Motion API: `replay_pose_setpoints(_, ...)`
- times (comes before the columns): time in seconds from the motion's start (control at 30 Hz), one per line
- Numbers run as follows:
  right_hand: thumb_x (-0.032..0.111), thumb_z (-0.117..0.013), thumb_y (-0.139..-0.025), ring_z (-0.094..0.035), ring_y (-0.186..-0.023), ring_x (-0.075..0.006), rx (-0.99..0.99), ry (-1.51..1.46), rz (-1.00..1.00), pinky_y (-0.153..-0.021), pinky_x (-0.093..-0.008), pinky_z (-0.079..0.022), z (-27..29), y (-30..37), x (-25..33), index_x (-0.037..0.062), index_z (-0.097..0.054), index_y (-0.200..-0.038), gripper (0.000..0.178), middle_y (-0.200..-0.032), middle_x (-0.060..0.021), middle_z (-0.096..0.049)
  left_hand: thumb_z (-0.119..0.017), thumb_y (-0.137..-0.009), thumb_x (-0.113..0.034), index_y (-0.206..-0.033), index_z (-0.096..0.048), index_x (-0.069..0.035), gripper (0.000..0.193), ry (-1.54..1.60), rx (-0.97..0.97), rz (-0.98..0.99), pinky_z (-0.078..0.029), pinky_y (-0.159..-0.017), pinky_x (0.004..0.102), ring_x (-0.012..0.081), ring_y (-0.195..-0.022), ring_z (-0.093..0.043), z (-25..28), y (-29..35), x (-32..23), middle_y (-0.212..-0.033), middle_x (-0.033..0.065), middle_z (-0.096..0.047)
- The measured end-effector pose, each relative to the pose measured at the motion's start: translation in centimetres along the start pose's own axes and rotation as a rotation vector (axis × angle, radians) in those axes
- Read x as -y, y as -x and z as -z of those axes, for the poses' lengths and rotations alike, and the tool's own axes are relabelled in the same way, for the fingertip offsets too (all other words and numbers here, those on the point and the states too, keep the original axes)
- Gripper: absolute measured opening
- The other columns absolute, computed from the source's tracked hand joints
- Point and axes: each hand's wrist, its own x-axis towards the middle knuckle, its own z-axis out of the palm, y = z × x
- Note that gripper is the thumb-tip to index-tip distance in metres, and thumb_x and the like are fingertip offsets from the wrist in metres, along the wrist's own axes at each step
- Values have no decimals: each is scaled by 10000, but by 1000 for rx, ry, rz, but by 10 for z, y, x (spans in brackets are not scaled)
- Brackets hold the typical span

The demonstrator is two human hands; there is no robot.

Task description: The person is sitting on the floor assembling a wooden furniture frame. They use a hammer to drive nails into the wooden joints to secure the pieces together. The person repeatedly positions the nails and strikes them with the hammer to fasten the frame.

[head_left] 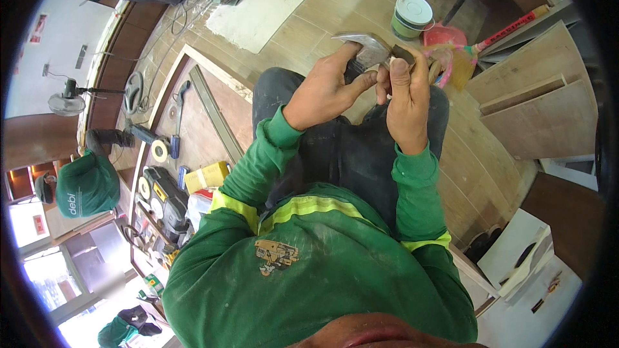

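Observation:
My left hand (325,93) is closed around a worn grey metal tool (372,51) with a curved, pointed end, held above my knees. Its exact kind cannot be made out. My right hand (409,106) is closed beside it, with a small dark flat piece (403,55) pinched between thumb and fingers. The fingertips of both hands come close together at the tool's right end, where the fingers partly hide it.
To my left a wooden panel (205,138) carries a tape roll (160,149), a yellow box (207,176) and a black tool case (166,198). A lidded bucket (412,13) and broom (509,29) stand ahead right. Boards (541,119) lean at right. Co-workers (87,183) are at left.

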Motion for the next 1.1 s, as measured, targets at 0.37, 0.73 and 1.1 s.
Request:
replay_pose_setpoints(0.37,326,-534,-1126,-524,-659,-67,160,-121,-249,-591,-233,-424,22,-31,14,35,-635,-1127,308,-869,-11,-591,-582,-1063,-179,-1301,-529,-13,295,517,43,278,-422,-643,267,87,-720,-499,8,11,6,-860,6,-531)
replay_pose_setpoints(0.73,297,-548,-1115,-530,-819,-149,329,384,-25,-759,-302,-458,39,-28,21,-15,-598,-1302,367,-935,-50,-557,-503,-1141,-378,-1094,-547,-49,335,454,28,220,-403,-621,262,86,-708,-476,9,17,0,-834,-3,-486)
replay_pose_setpoints(1.1,293,-583,-1091,-615,-991,-267,337,480,10,-906,-369,-480,21,-24,-19,-2,-637,-1398,429,-1065,-159,-593,-483,-1146,-391,-1224,-561,16,422,231,-14,190,-427,-670,310,131,-756,-500,6,25,29,-867,46,-538)
